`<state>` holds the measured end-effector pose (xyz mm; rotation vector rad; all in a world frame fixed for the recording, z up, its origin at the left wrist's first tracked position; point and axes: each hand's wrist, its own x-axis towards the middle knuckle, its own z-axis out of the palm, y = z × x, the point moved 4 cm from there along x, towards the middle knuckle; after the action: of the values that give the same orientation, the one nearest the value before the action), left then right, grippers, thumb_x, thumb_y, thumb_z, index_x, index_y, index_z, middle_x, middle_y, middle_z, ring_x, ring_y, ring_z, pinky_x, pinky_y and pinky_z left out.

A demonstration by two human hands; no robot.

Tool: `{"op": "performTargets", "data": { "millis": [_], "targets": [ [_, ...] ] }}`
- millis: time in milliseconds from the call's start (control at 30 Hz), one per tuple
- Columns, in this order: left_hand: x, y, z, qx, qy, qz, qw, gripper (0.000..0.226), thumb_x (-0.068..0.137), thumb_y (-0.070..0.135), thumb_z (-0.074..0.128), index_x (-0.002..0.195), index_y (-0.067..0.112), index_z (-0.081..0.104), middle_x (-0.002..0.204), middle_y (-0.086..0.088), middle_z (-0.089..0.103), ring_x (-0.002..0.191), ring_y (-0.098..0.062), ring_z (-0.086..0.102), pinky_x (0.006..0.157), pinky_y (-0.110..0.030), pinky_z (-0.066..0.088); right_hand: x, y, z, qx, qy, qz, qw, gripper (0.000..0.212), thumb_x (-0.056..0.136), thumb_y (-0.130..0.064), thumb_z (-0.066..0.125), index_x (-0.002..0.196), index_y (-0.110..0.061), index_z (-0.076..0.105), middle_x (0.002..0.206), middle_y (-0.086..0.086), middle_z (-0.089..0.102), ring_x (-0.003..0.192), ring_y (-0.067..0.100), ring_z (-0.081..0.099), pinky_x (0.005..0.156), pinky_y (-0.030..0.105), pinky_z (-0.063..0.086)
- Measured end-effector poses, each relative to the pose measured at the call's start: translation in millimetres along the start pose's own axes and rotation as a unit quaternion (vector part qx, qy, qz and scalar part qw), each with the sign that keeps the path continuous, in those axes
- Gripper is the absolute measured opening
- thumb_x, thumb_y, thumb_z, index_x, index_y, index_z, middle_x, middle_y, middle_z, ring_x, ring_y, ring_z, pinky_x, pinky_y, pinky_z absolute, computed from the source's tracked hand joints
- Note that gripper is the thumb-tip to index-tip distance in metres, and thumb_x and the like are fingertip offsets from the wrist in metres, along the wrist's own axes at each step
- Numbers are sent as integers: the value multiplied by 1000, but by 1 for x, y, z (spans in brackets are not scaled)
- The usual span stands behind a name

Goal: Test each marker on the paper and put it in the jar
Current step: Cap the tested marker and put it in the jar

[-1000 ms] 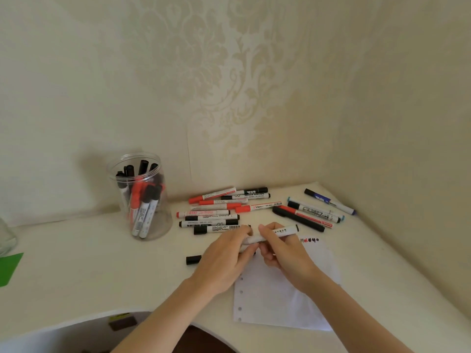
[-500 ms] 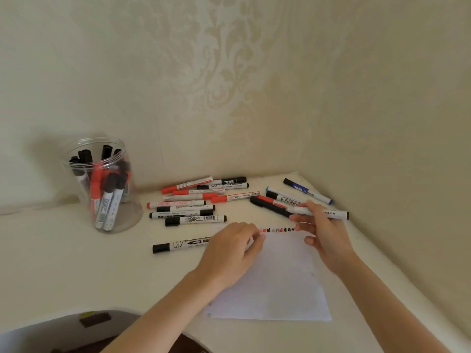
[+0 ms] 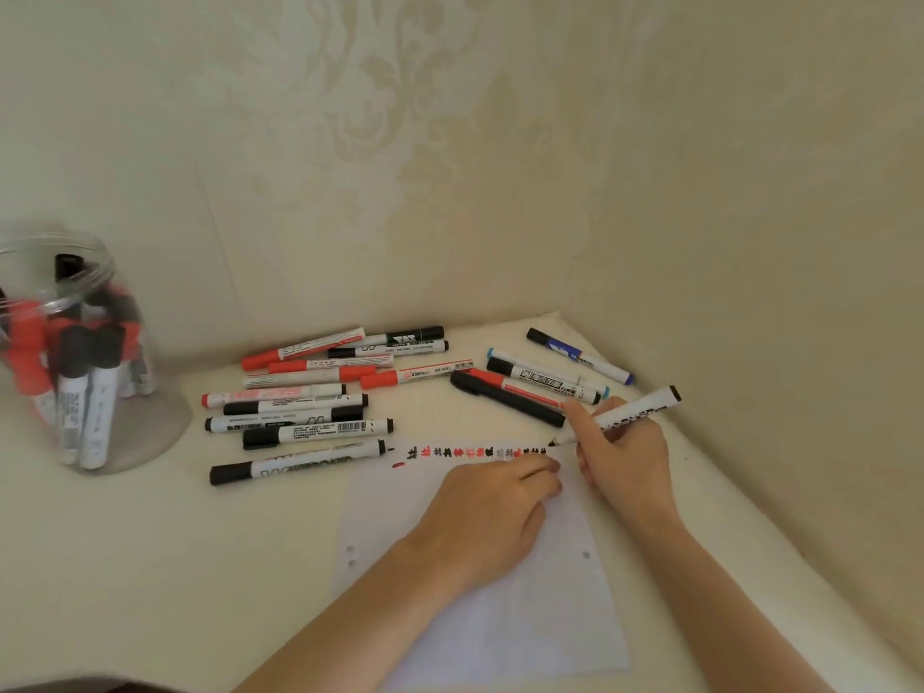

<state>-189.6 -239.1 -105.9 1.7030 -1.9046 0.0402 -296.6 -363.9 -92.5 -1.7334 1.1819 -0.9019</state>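
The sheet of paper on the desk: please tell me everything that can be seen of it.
The sheet of paper is white, thin and lies flat on the pale desk, slightly turned. Small punched holes show along both side edges. Near its top edge runs a row of small black and red test marks. The left hand rests on the upper part, fingers near the marks. The right hand holds an uncapped marker with its tip at the right end of the row.

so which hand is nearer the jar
Left. The left hand rests on the paper, with loose markers lying between it and the jar. The right hand, holding a marker, is farther out, beyond the left hand.
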Motion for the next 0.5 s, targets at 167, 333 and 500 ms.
{"op": "performTargets", "data": {
  "millis": [167, 333, 500],
  "targets": [
    [3, -2, -2, -7, -2, -1, 1000, 35, 86, 24, 38, 101, 26, 70, 125, 15, 65, 94, -8, 69, 65, -23, 56, 3, -1, -3, -8, -12, -11, 1000, 30, 89, -27, 69, 66, -10, 59, 49, 4, 63, 42, 16, 55, 51, 31, 48],
    [3, -1, 0, -5, -6, -4, 1000, 35, 86, 25, 38, 100, 26, 69, 125, 15, 65, 90, -11, 70, 64, -26, 55, 3, 0, -6, -17, -25, -27, 999, 31, 88, -25, 71, 60, -15, 66, 49, 4, 63, 42, 14, 56, 55, 29, 48],
    [2, -1, -2, -4, -10, -10, 1000, 35, 86, 25, 37, 100, 26, 69, 125, 16, 65, 88, -11, 70, 64, -24, 54, 2, 1, -6, -37, -20, -19, 999, 34, 88, -26, 70, 57, -16, 63, 47, 3, 63, 41, 11, 56, 58, 30, 48]
  ]
}}
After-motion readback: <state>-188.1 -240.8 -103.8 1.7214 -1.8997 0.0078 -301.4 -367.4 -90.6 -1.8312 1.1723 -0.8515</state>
